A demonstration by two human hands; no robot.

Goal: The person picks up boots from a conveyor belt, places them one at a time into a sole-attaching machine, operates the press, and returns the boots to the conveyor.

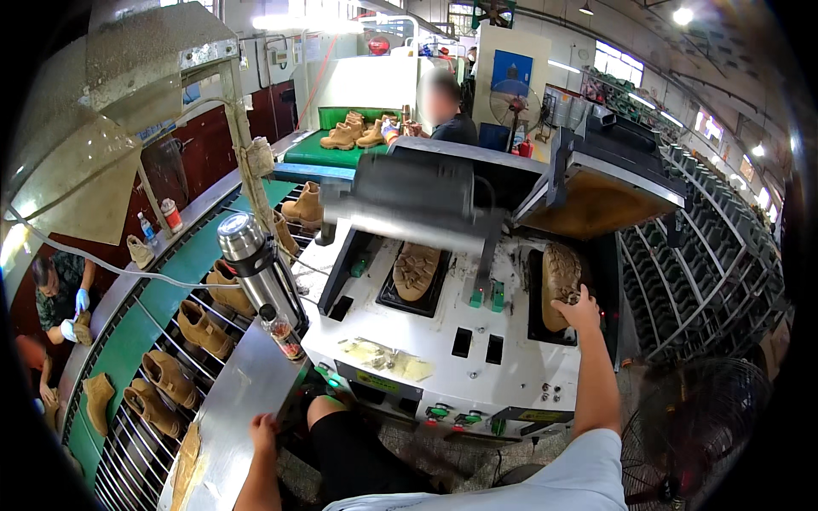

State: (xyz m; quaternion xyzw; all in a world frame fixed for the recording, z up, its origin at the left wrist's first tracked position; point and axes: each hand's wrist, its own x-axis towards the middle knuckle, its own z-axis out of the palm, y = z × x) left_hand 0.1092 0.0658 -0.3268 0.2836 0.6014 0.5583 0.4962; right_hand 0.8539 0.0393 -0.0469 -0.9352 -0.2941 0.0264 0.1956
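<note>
My right hand [579, 308] is at the near end of a tan shoe sole [558, 277], its fingers curled over the edge. This sole lies tread up in a black recess on the right side of a white two-station machine [520, 366]. Another tan sole [416, 271] sits tread up in the left recess, untouched. Above it, the left black lid [409, 192] is raised and smeared by motion. The right lid [605, 196] stands tilted up, its brown underside showing. My left hand [263, 430] hangs by the metal side table [247, 396], fingers curled with nothing visible in them.
Left of me, several tan boots [170, 377] stand on a roller rack beside a green conveyor [162, 298]. A steel thermos [256, 264] and a small bottle [279, 332] stand near the machine. A fan [694, 426] is at lower right. Co-workers [456, 119] are beyond and far left.
</note>
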